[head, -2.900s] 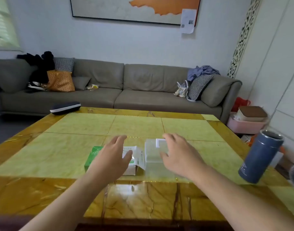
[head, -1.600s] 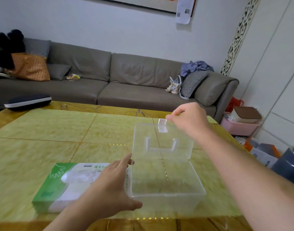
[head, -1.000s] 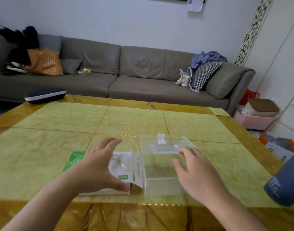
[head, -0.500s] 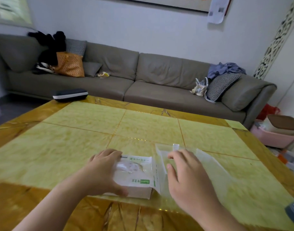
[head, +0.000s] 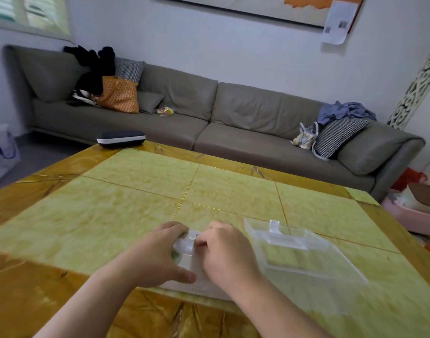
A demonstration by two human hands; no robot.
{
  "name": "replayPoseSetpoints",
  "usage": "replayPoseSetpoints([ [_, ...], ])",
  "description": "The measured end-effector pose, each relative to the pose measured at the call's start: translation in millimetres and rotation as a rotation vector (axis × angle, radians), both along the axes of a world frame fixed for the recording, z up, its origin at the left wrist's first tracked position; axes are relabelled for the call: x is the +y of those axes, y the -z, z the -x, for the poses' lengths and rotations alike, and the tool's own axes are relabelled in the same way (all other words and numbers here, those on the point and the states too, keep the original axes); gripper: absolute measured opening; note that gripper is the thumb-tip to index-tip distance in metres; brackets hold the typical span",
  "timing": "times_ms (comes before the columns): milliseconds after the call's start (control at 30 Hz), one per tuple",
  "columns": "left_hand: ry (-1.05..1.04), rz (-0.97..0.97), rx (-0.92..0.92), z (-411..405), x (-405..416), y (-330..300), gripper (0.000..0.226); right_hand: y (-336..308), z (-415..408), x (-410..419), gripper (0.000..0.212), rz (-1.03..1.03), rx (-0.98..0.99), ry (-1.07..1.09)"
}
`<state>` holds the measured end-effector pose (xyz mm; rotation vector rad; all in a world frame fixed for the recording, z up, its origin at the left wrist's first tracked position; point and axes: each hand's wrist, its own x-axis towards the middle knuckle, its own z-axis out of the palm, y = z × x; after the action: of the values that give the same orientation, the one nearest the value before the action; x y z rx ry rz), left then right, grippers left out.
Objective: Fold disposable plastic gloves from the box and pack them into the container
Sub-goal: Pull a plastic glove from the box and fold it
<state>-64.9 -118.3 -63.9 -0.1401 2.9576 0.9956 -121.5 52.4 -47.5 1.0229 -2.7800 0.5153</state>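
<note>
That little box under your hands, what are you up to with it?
A person has both hands on the glove box at the near edge of the yellow table. The left hand grips the box's side, steadying it, while the right hand pinches at the plastic gloves showing in its top opening, apparently pulling one out. The clear container lies just to the right with its lid open. No glove looks packed yet.
</note>
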Motion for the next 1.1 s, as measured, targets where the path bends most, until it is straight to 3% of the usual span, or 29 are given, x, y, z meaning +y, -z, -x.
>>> replayPoseSetpoints([
  [300,0.021,-0.048,0.024,-2,0,-2,0.072,-6,-4,-10,0.028,0.010,-0.073,0.018],
  [500,0.002,-0.045,0.031,-4,0,2,0.076,-9,-2,-6,0.032,-0.014,-0.096,0.028],
  [633,-0.008,-0.055,0.019,-5,-2,1,0.077,-18,7,3,0.025,-0.018,-0.092,0.100],
  [767,-0.005,-0.069,0.009,-3,-2,-1,0.079,-23,8,1,0.007,0.084,-0.173,-0.020],
  [1100,-0.013,-0.093,-0.005,-6,0,1,0.079,-12,7,-12,0.020,0.014,-0.073,0.078],
])
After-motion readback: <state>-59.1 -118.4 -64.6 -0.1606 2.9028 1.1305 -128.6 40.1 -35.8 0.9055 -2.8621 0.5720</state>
